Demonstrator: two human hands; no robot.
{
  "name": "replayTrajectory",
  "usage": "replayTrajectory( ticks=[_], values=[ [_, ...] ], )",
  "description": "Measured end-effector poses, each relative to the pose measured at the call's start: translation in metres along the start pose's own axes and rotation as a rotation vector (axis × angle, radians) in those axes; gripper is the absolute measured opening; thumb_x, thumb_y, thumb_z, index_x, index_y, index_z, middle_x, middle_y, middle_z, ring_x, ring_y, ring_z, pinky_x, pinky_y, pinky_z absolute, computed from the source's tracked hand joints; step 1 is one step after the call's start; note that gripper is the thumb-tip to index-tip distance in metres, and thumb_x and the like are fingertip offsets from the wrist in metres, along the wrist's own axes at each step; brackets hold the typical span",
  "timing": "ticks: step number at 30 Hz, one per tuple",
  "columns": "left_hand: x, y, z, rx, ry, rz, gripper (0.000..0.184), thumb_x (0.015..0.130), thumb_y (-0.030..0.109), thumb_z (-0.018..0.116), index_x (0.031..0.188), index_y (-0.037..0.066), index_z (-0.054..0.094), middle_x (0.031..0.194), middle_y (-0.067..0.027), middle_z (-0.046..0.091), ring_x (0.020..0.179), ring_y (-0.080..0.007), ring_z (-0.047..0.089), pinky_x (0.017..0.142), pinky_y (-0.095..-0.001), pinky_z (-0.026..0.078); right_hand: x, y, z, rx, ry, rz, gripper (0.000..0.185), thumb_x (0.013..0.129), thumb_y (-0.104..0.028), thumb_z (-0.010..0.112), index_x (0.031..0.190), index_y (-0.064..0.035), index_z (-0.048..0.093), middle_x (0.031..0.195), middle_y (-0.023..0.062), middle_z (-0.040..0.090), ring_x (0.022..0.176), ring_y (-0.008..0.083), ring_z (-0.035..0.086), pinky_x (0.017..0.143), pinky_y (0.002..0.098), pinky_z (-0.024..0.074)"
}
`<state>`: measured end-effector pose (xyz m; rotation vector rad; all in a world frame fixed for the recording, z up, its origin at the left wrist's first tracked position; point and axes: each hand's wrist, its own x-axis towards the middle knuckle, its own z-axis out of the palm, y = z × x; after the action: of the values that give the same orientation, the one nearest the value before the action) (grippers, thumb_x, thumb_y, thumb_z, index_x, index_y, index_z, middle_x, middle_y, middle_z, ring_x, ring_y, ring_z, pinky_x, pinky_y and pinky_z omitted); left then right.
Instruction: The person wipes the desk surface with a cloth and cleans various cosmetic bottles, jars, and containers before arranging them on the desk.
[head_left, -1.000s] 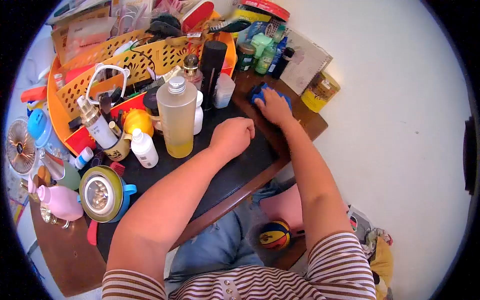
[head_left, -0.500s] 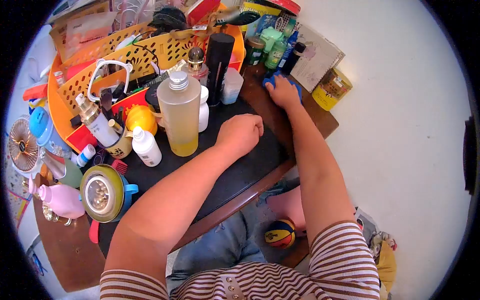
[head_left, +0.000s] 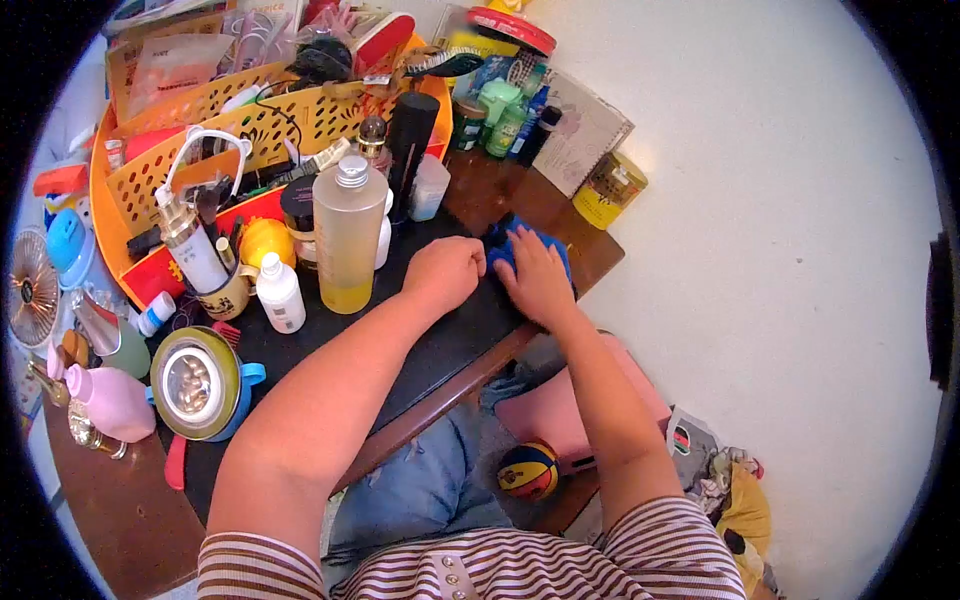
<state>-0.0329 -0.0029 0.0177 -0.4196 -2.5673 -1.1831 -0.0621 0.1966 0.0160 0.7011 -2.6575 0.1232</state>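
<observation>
My right hand (head_left: 540, 278) lies palm down on a blue cloth (head_left: 553, 247), pressing it on the brown wooden table (head_left: 500, 190) near the right edge, its fingers stretched out. A dark bunched bit shows at the cloth's left side. Just left of it, my left hand (head_left: 447, 272) rests curled on the black mat (head_left: 400, 375); whatever its fingers may hold is hidden. Left of that hand stands a tall clear bottle of yellowish liquid (head_left: 350, 240), with a small white bottle (head_left: 281, 297) beside it.
An orange basket (head_left: 290, 125) full of items fills the back left. Green bottles (head_left: 506, 130), a notebook (head_left: 582, 130) and a yellow tin (head_left: 610, 192) stand at the back right. A round lidded container (head_left: 200, 385) and pink bottle (head_left: 112, 403) sit front left. A ball (head_left: 528, 470) lies below.
My right hand has drawn the blue cloth back from near the green bottles towards the table's front edge, close to my left hand. The view has shifted slightly.
</observation>
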Motion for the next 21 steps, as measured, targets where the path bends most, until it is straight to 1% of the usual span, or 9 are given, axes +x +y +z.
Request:
replayTrajectory(
  ticks=[1, 3, 6, 8, 14, 19, 20, 21],
  values=[
    [-0.001, 0.0, -0.001, 0.001, 0.003, 0.008, 0.018, 0.085, 0.011, 0.052, 0.079, 0.01, 0.07, 0.092, -0.013, 0.07, 0.089, -0.0357, 0.067, 0.077, -0.0475, 0.052, -0.012, -0.007, -0.007, -0.006, 0.005, 0.0, 0.059, 0.099, -0.04, 0.055, 0.143, -0.0015, 0.047, 0.151, 0.0221, 0.043, 0.14, 0.038, 0.04, 0.113, 0.0565, 0.032],
    [-0.001, 0.002, -0.002, 0.006, 0.009, 0.019, 0.018, 0.085, 0.011, 0.053, 0.079, 0.01, 0.07, 0.092, -0.0132, 0.07, 0.089, -0.0357, 0.067, 0.077, -0.0475, 0.052, -0.031, -0.018, -0.019, 0.028, -0.031, 0.067, 0.062, 0.098, -0.043, 0.054, 0.144, -0.0022, 0.046, 0.151, 0.0211, 0.044, 0.143, 0.0349, 0.038, 0.115, 0.056, 0.0287],
    [-0.002, 0.003, -0.002, 0.005, 0.002, -0.006, 0.018, 0.085, 0.01, 0.053, 0.079, 0.01, 0.069, 0.092, -0.0132, 0.07, 0.089, -0.0358, 0.067, 0.078, -0.0475, 0.052, -0.035, -0.017, -0.023, 0.035, -0.043, 0.094, 0.062, 0.098, -0.045, 0.053, 0.144, -0.0042, 0.046, 0.152, 0.0203, 0.043, 0.143, 0.0357, 0.038, 0.115, 0.0564, 0.0284],
    [-0.003, 0.0, -0.001, 0.016, 0.02, 0.035, 0.018, 0.084, 0.009, 0.052, 0.078, 0.009, 0.069, 0.092, -0.013, 0.07, 0.09, -0.0357, 0.066, 0.078, -0.0473, 0.052, -0.031, -0.012, -0.019, 0.048, -0.055, 0.113, 0.062, 0.098, -0.045, 0.053, 0.144, -0.005, 0.046, 0.152, 0.02, 0.043, 0.143, 0.036, 0.038, 0.115, 0.0568, 0.0284],
    [-0.004, 0.003, -0.002, 0.027, 0.014, 0.046, 0.017, 0.084, 0.008, 0.053, 0.079, 0.01, 0.069, 0.092, -0.0123, 0.07, 0.089, -0.0356, 0.066, 0.078, -0.0472, 0.052, 0.031, 0.044, 0.014, -0.003, -0.063, 0.16, 0.064, 0.099, -0.05, 0.049, 0.145, -0.0054, 0.045, 0.153, 0.0193, 0.042, 0.144, 0.0358, 0.037, 0.115, 0.0583, 0.0293],
    [-0.002, 0.007, -0.003, 0.032, -0.019, 0.004, 0.018, 0.084, 0.008, 0.052, 0.08, 0.01, 0.07, 0.093, -0.0118, 0.07, 0.089, -0.0353, 0.066, 0.078, -0.0468, 0.052, 0.087, 0.084, 0.042, -0.057, -0.043, 0.202, 0.064, 0.099, -0.051, 0.048, 0.144, -0.006, 0.047, 0.151, 0.0187, 0.045, 0.141, 0.0357, 0.041, 0.113, 0.061, 0.031],
    [-0.002, 0.008, -0.003, 0.034, -0.027, -0.014, 0.018, 0.084, 0.008, 0.052, 0.08, 0.01, 0.07, 0.093, -0.0117, 0.07, 0.089, -0.0351, 0.066, 0.078, -0.0466, 0.052, 0.099, 0.089, 0.045, -0.04, -0.063, 0.224, 0.064, 0.099, -0.053, 0.047, 0.143, -0.0073, 0.048, 0.15, 0.0184, 0.046, 0.139, 0.0358, 0.043, 0.11, 0.063, 0.033],
    [-0.002, 0.007, -0.002, 0.041, -0.025, -0.026, 0.018, 0.084, 0.008, 0.052, 0.08, 0.01, 0.07, 0.093, -0.0117, 0.07, 0.089, -0.0351, 0.066, 0.078, -0.0466, 0.052, 0.109, 0.09, 0.042, -0.03, -0.067, 0.216, 0.064, 0.099, -0.053, 0.047, 0.143, -0.0073, 0.048, 0.15, 0.0184, 0.046, 0.139, 0.0358, 0.043, 0.11, 0.063, 0.033]
  ],
)
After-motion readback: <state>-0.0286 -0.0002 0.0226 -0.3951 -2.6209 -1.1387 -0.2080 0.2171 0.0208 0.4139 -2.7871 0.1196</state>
